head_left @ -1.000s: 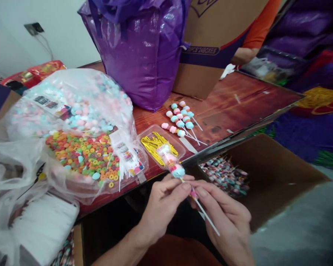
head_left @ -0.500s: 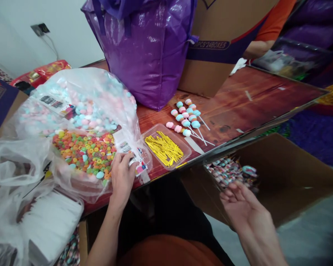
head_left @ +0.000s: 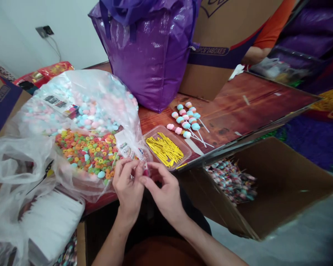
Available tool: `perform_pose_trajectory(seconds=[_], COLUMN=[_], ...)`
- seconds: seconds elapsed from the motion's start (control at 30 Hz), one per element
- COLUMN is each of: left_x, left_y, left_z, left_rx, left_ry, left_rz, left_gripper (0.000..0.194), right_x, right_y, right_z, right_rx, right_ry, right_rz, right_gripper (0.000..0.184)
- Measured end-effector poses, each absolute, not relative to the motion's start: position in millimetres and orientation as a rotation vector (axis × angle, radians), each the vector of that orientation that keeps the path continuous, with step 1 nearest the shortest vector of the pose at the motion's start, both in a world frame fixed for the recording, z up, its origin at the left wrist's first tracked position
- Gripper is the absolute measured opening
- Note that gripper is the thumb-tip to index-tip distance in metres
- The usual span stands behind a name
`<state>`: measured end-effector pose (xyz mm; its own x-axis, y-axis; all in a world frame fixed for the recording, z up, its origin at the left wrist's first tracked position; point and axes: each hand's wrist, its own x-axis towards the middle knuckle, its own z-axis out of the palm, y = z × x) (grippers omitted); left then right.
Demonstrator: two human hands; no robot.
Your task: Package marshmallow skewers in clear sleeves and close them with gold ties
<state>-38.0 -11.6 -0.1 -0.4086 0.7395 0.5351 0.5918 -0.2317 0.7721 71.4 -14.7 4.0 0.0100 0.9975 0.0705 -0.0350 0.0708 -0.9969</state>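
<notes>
My left hand (head_left: 128, 186) and my right hand (head_left: 163, 192) meet at the table's front edge, fingers pinched together on a small clear wrapper with a pink end (head_left: 145, 170). Just above them lies a clear tray of yellow twist ties (head_left: 166, 149). To the left a big clear bag (head_left: 80, 125) holds coloured ring candies (head_left: 88, 153) and pastel marshmallows. Several finished marshmallow sticks (head_left: 186, 122) lie on the red-brown table (head_left: 238, 107). A cardboard box (head_left: 269, 184) of wrapped sticks stands open at the right.
A purple shopping bag (head_left: 147, 51) and a brown carton (head_left: 219, 44) stand at the table's back. Another person's arm in an orange sleeve (head_left: 262, 37) shows behind the carton. White plastic bags (head_left: 22, 207) hang at the lower left.
The wrapped stick has gone from my hands into the box. My left hand reached to the wrappers by the big bag, and both hands now pinch a wrapper together at the table edge.
</notes>
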Motion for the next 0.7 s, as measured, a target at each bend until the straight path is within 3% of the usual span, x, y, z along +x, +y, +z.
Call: perform_pose_trajectory(seconds=[0.07, 0.13, 0.27, 0.47, 0.7], left_x=[-26.1, -18.0, -14.4, -9.1, -7.2], left_y=[-15.9, -17.3, -13.5, -7.3, -3.0], left_z=[1.6, 1.9, 4.5, 10.8, 15.3], left_rx=[1.402, 0.984, 0.404, 0.245, 0.181], left_ry=[1.798, 1.621, 1.092, 0.995, 1.013], left_rz=[1.849, 1.904, 1.657, 1.661, 1.660], left_gripper=[0.008, 0.019, 0.030, 0.018, 0.021], right_x=[63.3, 63.8, 79.6, 95.2, 109.9], right_y=[-9.9, -5.9, 0.6, 3.7, 10.3], right_z=[6.6, 8.2, 9.3, 9.6, 9.2], right_rx=[-1.121, -1.120, -1.065, -1.051, -1.114], right_ry=[-1.153, -1.110, -1.183, -1.294, -1.425], right_rz=[1.117, 1.086, 1.137, 1.168, 1.030], right_gripper=[0.011, 0.014, 0.012, 0.030, 0.047])
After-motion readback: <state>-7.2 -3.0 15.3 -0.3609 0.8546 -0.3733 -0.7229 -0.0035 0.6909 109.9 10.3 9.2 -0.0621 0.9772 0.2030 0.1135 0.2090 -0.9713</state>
